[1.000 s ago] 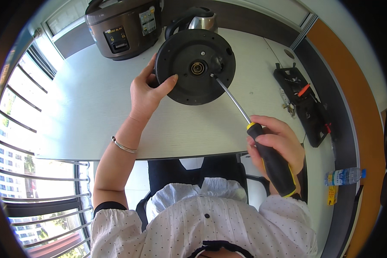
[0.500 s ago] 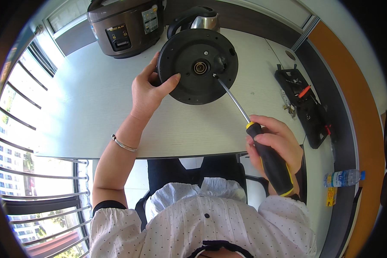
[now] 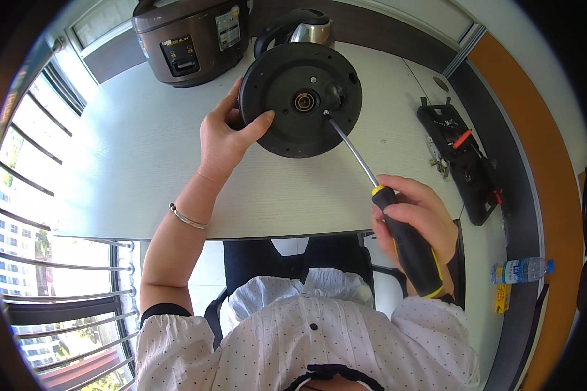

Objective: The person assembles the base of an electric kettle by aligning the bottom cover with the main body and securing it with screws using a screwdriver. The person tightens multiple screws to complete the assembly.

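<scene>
A round black appliance base (image 3: pixel 277 133) is tilted up above the table, its flat face toward me. A brass-coloured ringed connector (image 3: pixel 304 101) sits at its centre, with a silver screw (image 3: pixel 314 80) above that. My left hand (image 3: pixel 231 133) grips the base by its left edge, thumb on the face and fingers behind, mostly hidden. In my right hand (image 3: pixel 424 218) is a screwdriver (image 3: pixel 411 251) with a black and yellow handle. Its shaft slants up to the left, and its tip meets a small screw (image 3: pixel 326 113) just right of and below the connector.
A brown rice cooker (image 3: pixel 189 45) stands at the back left, beside a silver kettle (image 3: pixel 312 31) with a black handle. On the right lies an open black tool case (image 3: pixel 463 156) with small metal parts (image 3: pixel 439 159) alongside. A water bottle (image 3: pixel 522 270) lies near a yellow box (image 3: pixel 502 298).
Hardly anything differs. The screwdriver and my right hand have shifted very slightly up and left; the base stays in my left hand with the tip at the same screw.
</scene>
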Available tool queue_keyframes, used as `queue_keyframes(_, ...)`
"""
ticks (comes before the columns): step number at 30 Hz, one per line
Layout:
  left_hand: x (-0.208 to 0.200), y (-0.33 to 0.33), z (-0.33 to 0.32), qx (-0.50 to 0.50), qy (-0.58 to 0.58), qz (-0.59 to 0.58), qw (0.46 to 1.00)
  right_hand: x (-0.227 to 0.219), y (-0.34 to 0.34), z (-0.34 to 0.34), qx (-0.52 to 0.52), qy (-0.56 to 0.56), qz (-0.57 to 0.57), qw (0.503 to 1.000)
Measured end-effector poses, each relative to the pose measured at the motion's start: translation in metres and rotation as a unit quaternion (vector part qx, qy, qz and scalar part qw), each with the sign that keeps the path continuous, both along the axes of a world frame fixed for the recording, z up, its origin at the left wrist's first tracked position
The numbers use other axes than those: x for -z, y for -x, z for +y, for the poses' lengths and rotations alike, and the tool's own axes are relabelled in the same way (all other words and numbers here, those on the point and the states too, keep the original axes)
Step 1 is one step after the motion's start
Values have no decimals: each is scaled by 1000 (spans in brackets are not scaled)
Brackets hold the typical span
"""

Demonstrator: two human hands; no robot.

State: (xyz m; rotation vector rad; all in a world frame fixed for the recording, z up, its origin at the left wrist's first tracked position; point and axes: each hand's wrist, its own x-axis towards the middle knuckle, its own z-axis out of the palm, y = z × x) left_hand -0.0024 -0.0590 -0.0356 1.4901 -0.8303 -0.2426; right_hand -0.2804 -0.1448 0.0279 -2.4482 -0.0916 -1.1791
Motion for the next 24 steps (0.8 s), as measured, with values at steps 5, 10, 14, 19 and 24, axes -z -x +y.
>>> queue_keyframes(5,0,0,0,2,9,1,1000,-1,1,1,3,-7,1,1000)
queue_keyframes(10,-1,1,0,0,-4,5,1000,-1,1,0,7,3,-10,1000)
queue_keyframes(14,1,-1,0,5,4,5,1000,-1,1,0,11,2,-13,1000)
queue_keyframes(19,-1,-1,1,2,-8,5,1000,-1,-3,1,13,-7,-20,1000)
queue_keyframes(24,0,0,0,1,-3,3,1000,-2,-2,4,31,-4,-12,999)
